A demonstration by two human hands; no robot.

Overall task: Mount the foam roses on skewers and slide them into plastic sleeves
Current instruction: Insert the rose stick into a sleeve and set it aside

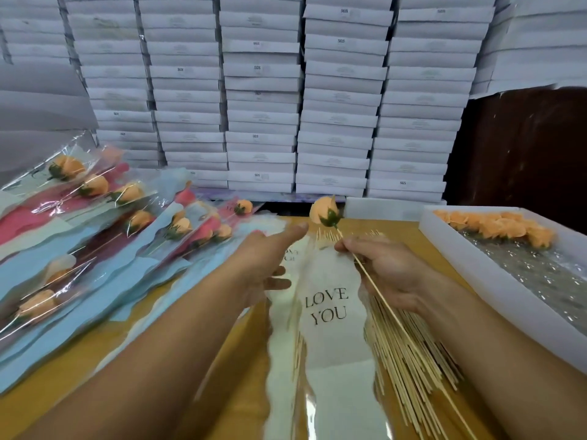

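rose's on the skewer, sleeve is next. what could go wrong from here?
1. The right hand pinches the skewer well below the rose; the head could wobble and snag the sleeve mouth.
2. The left hand is open, not holding the sleeve; it may slide.

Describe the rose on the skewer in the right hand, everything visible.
The rose is a peach-orange bud, foam by its look, with dark green sepals at its base. It sits closed on the tip of a thin pale wooden skewer, raised above the table and tilted up and away from the person. The right hand pinches the skewer just below the bud; only the skewer touches the rose. The left hand is close beside it, thumb pointing toward the bud, apparently not touching.
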